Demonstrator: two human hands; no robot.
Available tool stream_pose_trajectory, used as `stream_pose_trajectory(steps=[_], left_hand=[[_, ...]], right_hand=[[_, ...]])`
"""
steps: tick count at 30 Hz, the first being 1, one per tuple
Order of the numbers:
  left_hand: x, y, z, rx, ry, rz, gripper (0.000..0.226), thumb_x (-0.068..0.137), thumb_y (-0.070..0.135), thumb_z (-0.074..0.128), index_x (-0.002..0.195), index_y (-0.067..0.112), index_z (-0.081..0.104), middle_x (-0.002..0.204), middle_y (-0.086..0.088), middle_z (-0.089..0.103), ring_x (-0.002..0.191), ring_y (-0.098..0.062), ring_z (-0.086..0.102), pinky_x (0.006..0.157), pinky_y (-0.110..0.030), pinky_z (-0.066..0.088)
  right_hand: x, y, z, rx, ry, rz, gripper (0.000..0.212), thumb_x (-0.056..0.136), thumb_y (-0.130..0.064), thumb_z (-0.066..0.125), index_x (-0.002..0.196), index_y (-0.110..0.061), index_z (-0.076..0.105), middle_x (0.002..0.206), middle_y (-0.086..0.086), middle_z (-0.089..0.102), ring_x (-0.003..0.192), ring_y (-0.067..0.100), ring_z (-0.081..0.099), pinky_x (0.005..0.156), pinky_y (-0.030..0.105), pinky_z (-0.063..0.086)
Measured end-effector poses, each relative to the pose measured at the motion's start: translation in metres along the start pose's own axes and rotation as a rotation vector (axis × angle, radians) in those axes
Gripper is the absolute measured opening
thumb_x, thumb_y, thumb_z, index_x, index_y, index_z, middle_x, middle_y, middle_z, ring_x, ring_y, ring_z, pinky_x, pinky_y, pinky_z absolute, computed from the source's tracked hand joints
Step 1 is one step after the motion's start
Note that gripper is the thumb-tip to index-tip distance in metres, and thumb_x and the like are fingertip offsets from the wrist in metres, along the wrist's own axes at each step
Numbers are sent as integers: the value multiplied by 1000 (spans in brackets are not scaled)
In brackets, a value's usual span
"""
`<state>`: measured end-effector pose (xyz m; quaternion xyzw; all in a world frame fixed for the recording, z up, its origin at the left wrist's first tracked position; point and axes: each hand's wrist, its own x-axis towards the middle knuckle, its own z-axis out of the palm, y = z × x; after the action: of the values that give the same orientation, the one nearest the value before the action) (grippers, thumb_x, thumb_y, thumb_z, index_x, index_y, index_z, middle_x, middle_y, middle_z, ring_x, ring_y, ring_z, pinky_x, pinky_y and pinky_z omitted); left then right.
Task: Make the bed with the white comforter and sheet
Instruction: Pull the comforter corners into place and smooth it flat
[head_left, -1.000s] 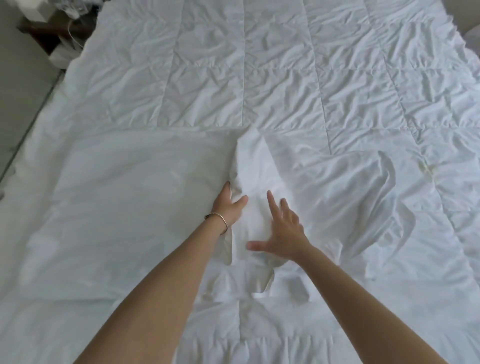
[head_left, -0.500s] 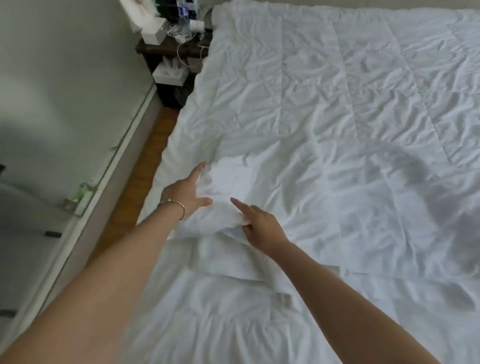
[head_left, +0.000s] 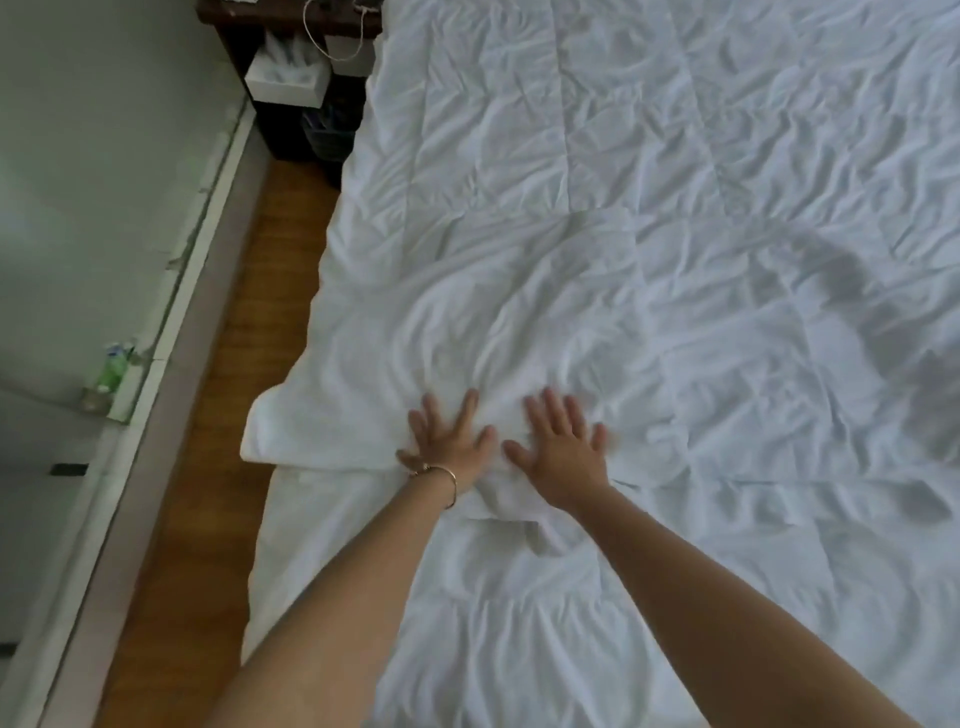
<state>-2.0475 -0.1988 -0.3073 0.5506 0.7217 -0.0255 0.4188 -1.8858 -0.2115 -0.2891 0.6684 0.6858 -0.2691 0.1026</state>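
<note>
The white comforter (head_left: 649, 171) covers the bed, quilted in large squares and creased all over, with a grey shadow across its right side. On top of it, near the bed's left edge, lies the white sheet (head_left: 467, 332), a thinner layer with soft wrinkles; its near corner (head_left: 260, 441) juts out past the mattress edge over the wooden floor (head_left: 218, 415). Both hands lie flat on the sheet's near hem, side by side and just apart. The left hand (head_left: 452, 441), with a thin bracelet (head_left: 441, 478) at the wrist, has its fingers spread and straight, its grip released. The right hand (head_left: 563, 449) presses down likewise, fingers spread, grasping nothing. Under the wrists the hem bunches into a small fold. Left of the bed runs a pale baseboard, with a green bottle (head_left: 111, 371) on it. At the head end stands a dark nightstand (head_left: 291, 78) holding a white tissue box (head_left: 285, 78).
</note>
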Motion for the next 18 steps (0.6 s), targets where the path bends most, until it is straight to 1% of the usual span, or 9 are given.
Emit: stream_pose_trajectory(steps=[2,5,7,9,11,13,14,16,18], left_hand=[[-25,20,39,-16,-43,-12,65,89,69,35,143,61,0,154,1,-36,143,-30,-27,112,-64,0],[-52,40,69,68,-117,25,65,88,70,37,144,60,5,151,-1,-41,140,-32,-32,112,-62,-7],[-58,59,80,74,-128,28,61,90,67,37,145,57,14,152,0,-39,140,-31,-34,113,-61,-9],[-62,82,92,125,-141,32,56,91,63,34,145,56,18,156,8,-29,140,-29,-35,109,-67,-9],[-65,113,107,240,-190,60,58,92,61,29,147,54,11,158,13,-20,143,-23,-29,104,-73,-7],[-70,149,126,283,-222,85,63,92,60,29,150,49,5,159,11,-18,146,-17,-21,105,-72,-5],[-74,172,137,272,-217,94,65,92,60,31,150,46,6,160,9,-17,146,-16,-18,107,-70,-5],[-79,217,164,245,-192,110,65,90,58,37,149,45,15,160,1,-14,147,-17,-13,110,-64,-3],[-82,263,194,183,-227,137,68,83,59,41,146,43,26,161,-2,-6,148,-18,-1,116,-53,6]], right_hand=[[-9,41,-3,-56,-96,8,60,100,-58,21,154,-42,0,162,-13,-14,149,16,-14,117,54,0],[-35,91,-2,-110,-113,72,58,101,-56,19,153,-44,-2,162,-12,-15,149,18,-16,119,51,-4],[-56,116,1,-80,-102,131,57,101,-54,21,153,-45,-2,161,-13,-16,149,17,-17,119,50,-6],[-78,140,0,-61,-111,138,58,102,-50,27,153,-46,-2,161,-15,-17,149,17,-16,119,50,-1],[-95,171,-2,-21,-132,135,62,101,-45,36,152,-48,0,161,-15,-15,150,20,-10,120,49,5],[-107,208,-5,54,-141,156,67,100,-40,43,152,-48,2,163,-9,-10,151,22,-6,119,47,11],[-113,229,-8,100,-135,185,69,99,-37,45,153,-45,3,163,-7,-8,151,23,-4,119,46,15],[-127,274,-16,197,-88,257,71,98,-32,47,154,-39,5,164,-5,-4,150,23,0,115,45,26],[-141,325,-27,252,-39,294,71,98,-28,48,155,-38,7,164,-4,0,149,24,5,110,45,33]])
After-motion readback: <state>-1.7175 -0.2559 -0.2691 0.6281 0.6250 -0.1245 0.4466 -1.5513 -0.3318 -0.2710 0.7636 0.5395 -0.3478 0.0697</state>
